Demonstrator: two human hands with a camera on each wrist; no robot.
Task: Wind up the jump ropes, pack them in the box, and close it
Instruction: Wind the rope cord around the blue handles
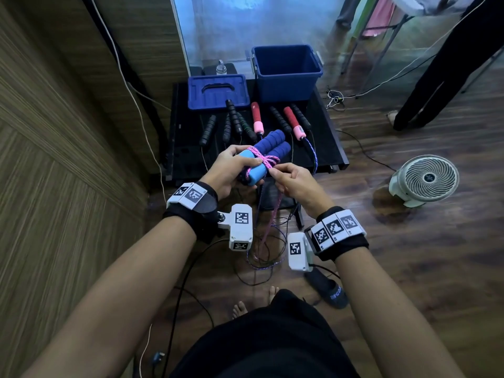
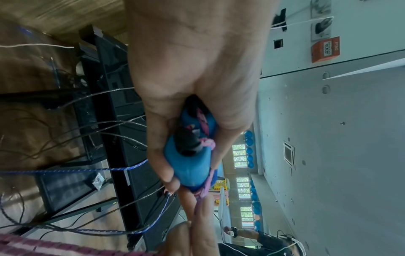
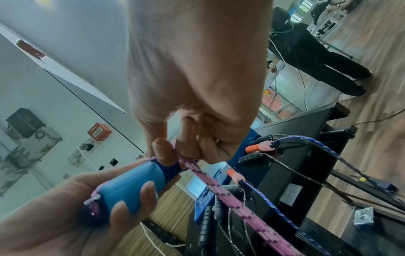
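Your left hand (image 1: 225,170) grips the blue handles (image 1: 261,156); your right-hand fingers (image 3: 163,150) pinch the pink rope (image 3: 238,195). Beyond the handles, spare ropes' handles (image 1: 234,118) crowd the tabletop (image 1: 326,137) before the open box (image 1: 286,70). Only the wrist views show a fire alarm (image 2: 325,49).

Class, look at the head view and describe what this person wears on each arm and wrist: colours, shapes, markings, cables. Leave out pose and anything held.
Both forearms are bare, with no sleeves. The left hand and right hand wear no gloves. Each wrist carries a black strap topped with white blocks bearing black-and-white square code markers. A white boxy camera unit with the same markers hangs inside each wrist; a dark cable leaves the right unit.
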